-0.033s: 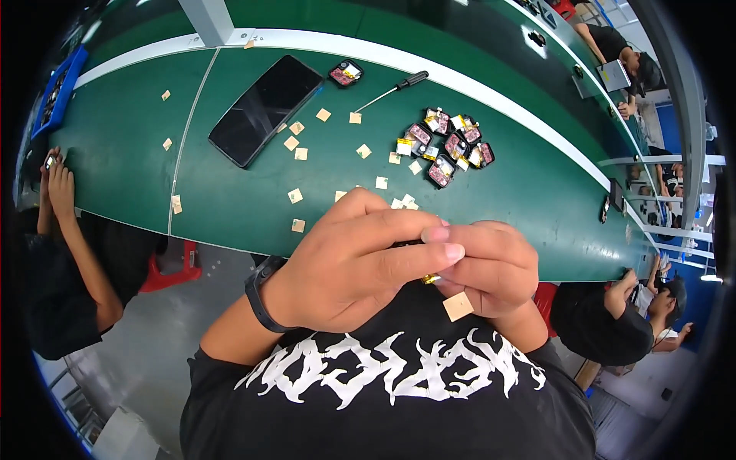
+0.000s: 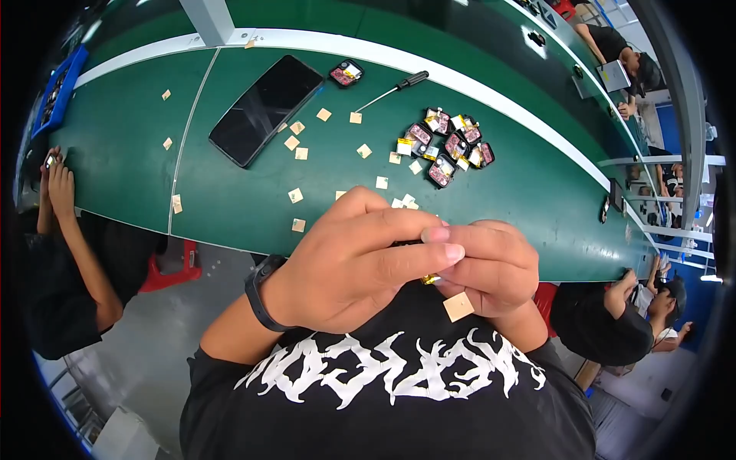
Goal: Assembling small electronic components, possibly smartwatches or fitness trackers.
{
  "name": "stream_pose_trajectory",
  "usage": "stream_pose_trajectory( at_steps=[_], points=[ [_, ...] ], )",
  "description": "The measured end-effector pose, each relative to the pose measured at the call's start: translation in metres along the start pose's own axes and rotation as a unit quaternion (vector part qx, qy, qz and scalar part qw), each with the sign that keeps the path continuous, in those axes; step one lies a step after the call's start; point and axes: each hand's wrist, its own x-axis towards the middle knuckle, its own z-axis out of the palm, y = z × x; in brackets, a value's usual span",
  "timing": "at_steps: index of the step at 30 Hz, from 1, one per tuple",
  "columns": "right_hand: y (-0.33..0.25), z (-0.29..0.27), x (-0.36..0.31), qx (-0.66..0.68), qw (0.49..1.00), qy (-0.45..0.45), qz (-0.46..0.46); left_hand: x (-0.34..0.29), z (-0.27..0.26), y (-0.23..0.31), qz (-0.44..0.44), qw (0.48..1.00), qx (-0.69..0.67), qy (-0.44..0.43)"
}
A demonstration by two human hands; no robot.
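My left hand (image 2: 345, 264) and my right hand (image 2: 491, 264) meet in front of my chest, fingers closed around a small black device that they mostly hide. Only a dark edge and its yellow-gold part (image 2: 431, 279) show below the left fingertips. The left thumb and index finger press against the right fingertips. A beige square pad (image 2: 458, 307) sticks out beneath the right hand's curled fingers; what holds it there is hidden. On the green table beyond, several open black device housings (image 2: 441, 170) with pink boards and silver-and-yellow cells lie in a cluster.
A black phone-like slab (image 2: 266, 110) lies left of centre on the table (image 2: 230, 207). Nearby are another open housing (image 2: 346, 73), a screwdriver (image 2: 395, 91) and scattered beige squares (image 2: 295, 196). A blue bin (image 2: 60, 92) stands far left. Other people sit on both sides.
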Motion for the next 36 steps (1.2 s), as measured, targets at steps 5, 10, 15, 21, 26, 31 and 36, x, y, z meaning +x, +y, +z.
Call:
stream_pose_trajectory(
  at_steps=[5, 10, 15, 21, 26, 31, 36],
  points=[
    [0.001, 0.006, 0.003, 0.001, 0.998, 0.013, 0.054, 0.001, -0.004, 0.001, -0.111, 0.982, -0.15, 0.007],
    [0.004, 0.015, 0.006, 0.061, 0.98, 0.022, 0.19, -0.006, 0.016, 0.007, -0.311, 0.827, -0.454, 0.119],
    [0.007, 0.017, 0.004, 0.135, 0.94, 0.026, 0.311, -0.01, 0.021, -0.003, -0.353, 0.865, -0.342, 0.099],
    [0.006, 0.017, 0.002, 0.224, 0.88, 0.02, 0.418, -0.008, 0.018, -0.005, -0.388, 0.88, -0.269, 0.035],
    [0.008, 0.016, -0.002, 0.247, 0.856, 0.002, 0.454, -0.006, 0.018, -0.005, -0.384, 0.893, -0.234, 0.02],
    [0.012, 0.012, -0.002, 0.19, 0.912, -0.047, 0.362, -0.003, 0.021, -0.002, -0.403, 0.876, -0.261, 0.053],
    [0.024, 0.003, 0.006, 0.047, 0.961, -0.137, 0.235, -0.011, 0.029, -0.01, -0.363, 0.911, -0.19, 0.053]
  ],
)
